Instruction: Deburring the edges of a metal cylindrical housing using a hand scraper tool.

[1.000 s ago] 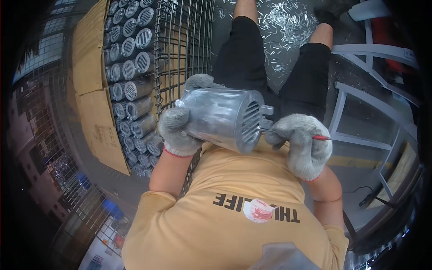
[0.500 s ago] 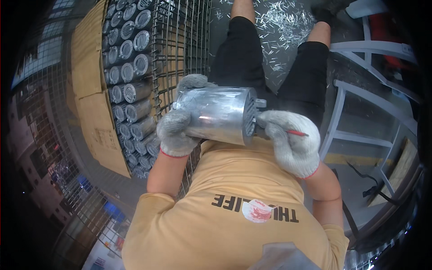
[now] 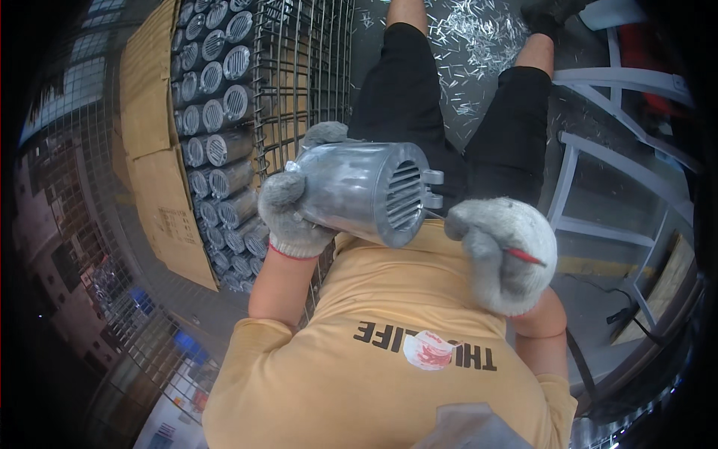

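A shiny silver metal cylinder [image 3: 340, 187] lies across my lap, tilted, with its slotted end facing right. Two small lugs stick out beside that end. My left hand [image 3: 288, 209], in a grey-white knit glove, is wrapped round the cylinder's left end. My right hand [image 3: 512, 251], gloved the same way, is closed on a slim red-handled tool [image 3: 526, 257] whose handle end shows past the palm. From its fingertips a thin metal tip reaches toward the lower rim of the slotted end. Whether the tip touches the rim, I cannot tell.
On the left, a wire cage [image 3: 299, 82] holds several stacked rows of similar slotted cylinders [image 3: 224, 150], with a cardboard sheet [image 3: 168, 202] along their side. Metal slivers [image 3: 479, 45] litter the floor between my feet. Pale metal frames [image 3: 598, 228] stand at the right.
The cylinder has turned so its slotted end faces more toward me. My right hand has moved right and slightly down, away from that end, still gripping the red-handled tool.
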Tool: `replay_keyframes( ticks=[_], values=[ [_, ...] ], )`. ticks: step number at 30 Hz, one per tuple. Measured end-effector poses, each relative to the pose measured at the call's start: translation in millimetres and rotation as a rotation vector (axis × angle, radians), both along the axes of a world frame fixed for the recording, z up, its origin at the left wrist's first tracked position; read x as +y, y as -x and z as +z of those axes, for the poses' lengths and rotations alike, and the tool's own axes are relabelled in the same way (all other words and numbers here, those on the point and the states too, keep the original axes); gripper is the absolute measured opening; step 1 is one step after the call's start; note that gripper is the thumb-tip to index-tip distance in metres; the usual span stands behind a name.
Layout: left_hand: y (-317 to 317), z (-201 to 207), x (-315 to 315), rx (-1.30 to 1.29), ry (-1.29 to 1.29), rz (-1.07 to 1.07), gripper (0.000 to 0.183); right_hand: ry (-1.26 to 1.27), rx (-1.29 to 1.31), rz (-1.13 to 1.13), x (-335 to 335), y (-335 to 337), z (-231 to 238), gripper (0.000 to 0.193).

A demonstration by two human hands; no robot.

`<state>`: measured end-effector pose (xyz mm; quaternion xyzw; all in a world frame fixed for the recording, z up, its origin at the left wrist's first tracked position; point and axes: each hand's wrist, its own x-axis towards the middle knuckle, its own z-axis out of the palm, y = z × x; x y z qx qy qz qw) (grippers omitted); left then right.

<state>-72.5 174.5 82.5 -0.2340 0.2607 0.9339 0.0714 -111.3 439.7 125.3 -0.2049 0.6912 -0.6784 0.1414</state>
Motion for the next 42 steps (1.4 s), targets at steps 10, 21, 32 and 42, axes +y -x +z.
replay_keyframes(
  ticks=[10, 21, 32, 42],
  values=[
    [-0.2, 3.7, -15.0, 0.015, 0.044, -0.118, 0.091, 0.025, -0.57, 0.003, -29.1, 3.3, 0.4, 0.01],
    [-1.7, -12.7, -10.3, 0.115, -0.161, -0.07, 0.095, 0.034, -0.316, -0.512, 7.4, -21.7, 25.2, 0.034],
    [-1.3, -9.4, -1.8, 0.112, -0.021, -0.134, 0.1, -0.131, -0.136, -0.162, 0.3, -14.2, 23.3, 0.036],
    [5.8, 7.1, -2.6, 0.099, 0.089, -0.167, 0.089, 0.013, -0.367, -0.446, 18.8, -31.1, 17.2, 0.042]
  ],
)
